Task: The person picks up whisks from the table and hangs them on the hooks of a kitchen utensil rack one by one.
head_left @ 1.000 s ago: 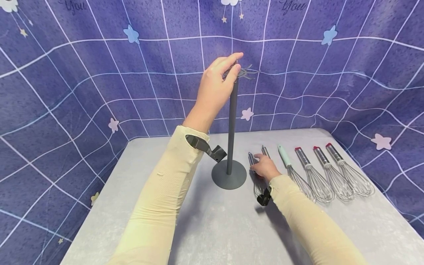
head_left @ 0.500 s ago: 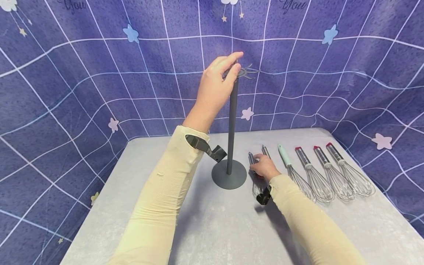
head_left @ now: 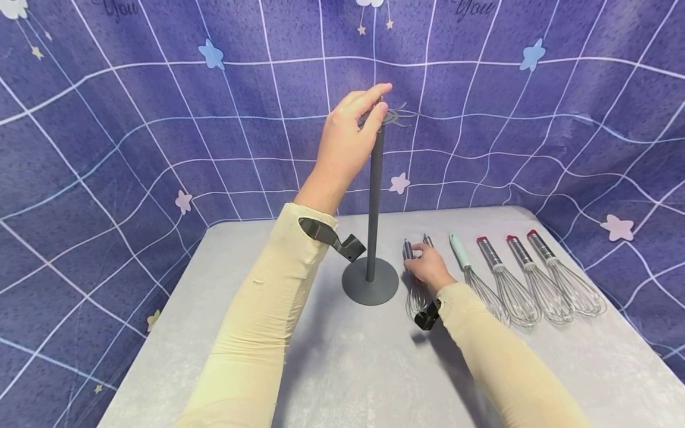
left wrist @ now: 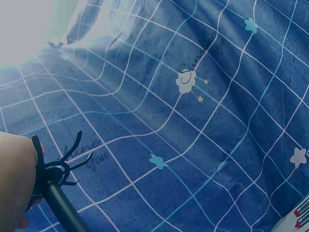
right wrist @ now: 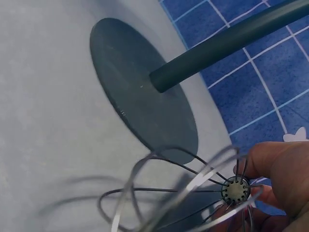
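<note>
Right hand (head_left: 430,266) grasps a silver wire whisk (right wrist: 235,191), shifted slightly forward since the earlier frame, perhaps lifted.
Left hand (head_left: 348,134) still grips the dark-grey, round-based stand (head_left: 376,196) at its top.

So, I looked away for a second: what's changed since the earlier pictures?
The whisk nearest the stand, held in the right grip, has shifted slightly: its handle end sits higher and farther right in the head view. The left grip stays at the stand's top; the other whisks lie unmoved.
</note>
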Demonstrator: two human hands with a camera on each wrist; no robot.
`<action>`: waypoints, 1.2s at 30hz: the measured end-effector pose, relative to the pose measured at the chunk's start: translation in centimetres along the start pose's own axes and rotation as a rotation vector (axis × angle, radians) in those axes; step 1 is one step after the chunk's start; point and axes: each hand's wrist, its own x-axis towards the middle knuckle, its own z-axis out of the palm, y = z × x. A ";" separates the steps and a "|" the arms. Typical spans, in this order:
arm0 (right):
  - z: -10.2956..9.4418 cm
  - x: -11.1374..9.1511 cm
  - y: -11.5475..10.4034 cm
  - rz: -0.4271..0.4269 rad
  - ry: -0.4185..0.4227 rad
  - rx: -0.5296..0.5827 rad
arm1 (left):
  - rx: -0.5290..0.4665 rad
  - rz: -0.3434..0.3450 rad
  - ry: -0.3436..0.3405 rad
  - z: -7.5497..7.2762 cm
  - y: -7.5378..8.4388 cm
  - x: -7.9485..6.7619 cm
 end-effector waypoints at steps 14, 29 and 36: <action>-0.6 -0.4 -1.5 -0.104 0.062 0.081 | -0.008 -0.005 -0.010 -0.2 0.1 0.1; -1.3 -0.7 -2.9 -0.164 0.122 0.149 | -0.003 -0.006 -0.017 -0.2 0.3 0.1; -1.5 -1.0 -3.2 -0.178 0.140 0.174 | 0.019 -0.011 -0.027 -0.1 0.3 0.0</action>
